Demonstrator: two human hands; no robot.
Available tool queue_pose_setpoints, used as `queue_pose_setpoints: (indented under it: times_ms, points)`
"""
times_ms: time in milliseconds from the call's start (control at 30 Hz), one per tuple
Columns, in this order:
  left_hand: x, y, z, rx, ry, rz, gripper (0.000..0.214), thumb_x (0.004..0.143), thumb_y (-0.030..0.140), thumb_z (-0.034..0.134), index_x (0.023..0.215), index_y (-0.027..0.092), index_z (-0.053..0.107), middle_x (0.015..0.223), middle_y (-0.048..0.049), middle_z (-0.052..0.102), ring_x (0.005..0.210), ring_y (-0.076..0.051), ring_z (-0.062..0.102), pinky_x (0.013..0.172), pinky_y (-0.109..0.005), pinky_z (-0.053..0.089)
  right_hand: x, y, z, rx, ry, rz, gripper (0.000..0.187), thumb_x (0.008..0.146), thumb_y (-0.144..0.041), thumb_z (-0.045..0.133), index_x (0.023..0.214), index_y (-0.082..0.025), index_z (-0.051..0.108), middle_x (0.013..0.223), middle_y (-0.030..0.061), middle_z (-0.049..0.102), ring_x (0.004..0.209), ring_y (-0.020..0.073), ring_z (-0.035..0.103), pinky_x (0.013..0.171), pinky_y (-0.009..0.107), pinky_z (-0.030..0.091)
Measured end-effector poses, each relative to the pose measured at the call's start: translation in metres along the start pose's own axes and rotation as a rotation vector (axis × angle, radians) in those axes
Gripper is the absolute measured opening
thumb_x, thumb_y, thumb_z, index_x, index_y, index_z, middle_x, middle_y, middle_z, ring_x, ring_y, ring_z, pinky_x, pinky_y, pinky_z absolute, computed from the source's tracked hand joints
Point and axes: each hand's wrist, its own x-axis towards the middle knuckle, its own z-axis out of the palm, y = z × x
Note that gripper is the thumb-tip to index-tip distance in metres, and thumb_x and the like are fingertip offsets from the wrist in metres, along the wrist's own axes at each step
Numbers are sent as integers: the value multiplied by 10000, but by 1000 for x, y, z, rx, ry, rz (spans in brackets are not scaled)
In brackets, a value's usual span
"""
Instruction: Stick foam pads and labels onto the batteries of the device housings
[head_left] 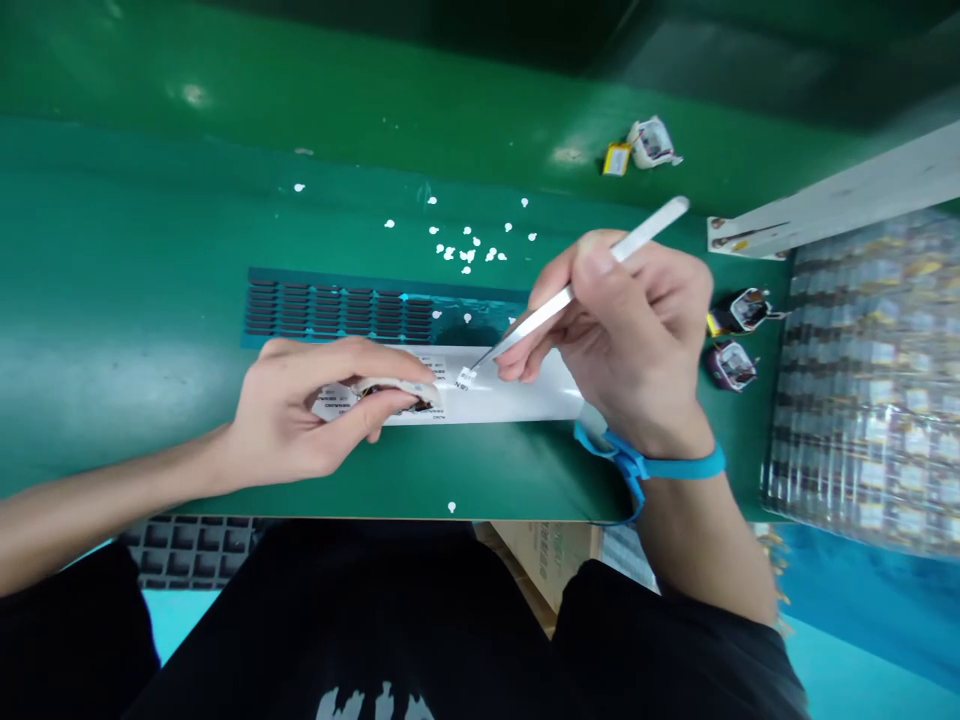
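Sitting at the tip of the thin silver metal tweezers (pixel 551 306) is 1 tiny white paper label (pixel 466 377) with dark print, over the bare part of a long shiny white sticker sheet (pixel 517 390); I cannot tell if it still sticks there. The right hand (pixel 637 330) pinches the tweezers between thumb and fingers. The left hand (pixel 315 400) grips a small white round-edged shell (pixel 409 387) with dark insides, over the sheet's printed end. Just behind lies a flat blue-green strip (pixel 300 310) with rows of dark bars. Farther back, little white round dots (pixel 469 257) with tabs lie on the green table (pixel 112 350). A blue band (pixel 682 467) circles the right wrist. To the right are 1 black open shell (pixel 748 310), 1 purple open shell (pixel 731 366) and stacked clear plastic trays (pixel 870 380).
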Motion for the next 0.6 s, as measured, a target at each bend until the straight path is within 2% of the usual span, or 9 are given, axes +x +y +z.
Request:
queue_pose_setpoints:
  times_ms: [67, 167, 367, 600]
  points:
    - [3, 7, -1, -112, -45, -165, 152, 930, 95, 718, 1035, 202, 749, 897, 15, 796, 478, -68, 670, 463, -178, 538, -5, 2, 6, 8, 57, -34, 291, 1043, -389, 623, 807, -257, 732, 704, -11, 786, 546, 142, 733, 447, 220, 580]
    - [7, 11, -1, -222, -116, -323, 134, 912, 100, 712, 1021, 176, 717, 846, 16, 767, 547, -111, 744, 502, -165, 588, -11, 3, 16, -14, 55, -55, 253, 1056, -385, 609, 883, -260, 745, 746, -16, 802, 604, 160, 770, 489, 243, 625]
    - [4, 9, 5, -275, -118, -371, 256, 839, 139, 771, 1077, 139, 677, 862, -23, 774, 709, -185, 815, 641, -178, 661, -18, 5, 31, -164, 74, -57, 275, 1054, -434, 600, 881, -274, 740, 727, -41, 789, 632, 149, 785, 580, 230, 663]
    - [4, 10, 7, -314, -104, -401, 286, 834, 99, 749, 1100, 152, 658, 856, -6, 783, 720, -172, 820, 662, -145, 653, -17, 10, 33, -100, 52, -58, 256, 1060, -391, 597, 893, -262, 742, 727, -37, 789, 628, 141, 784, 578, 214, 661]
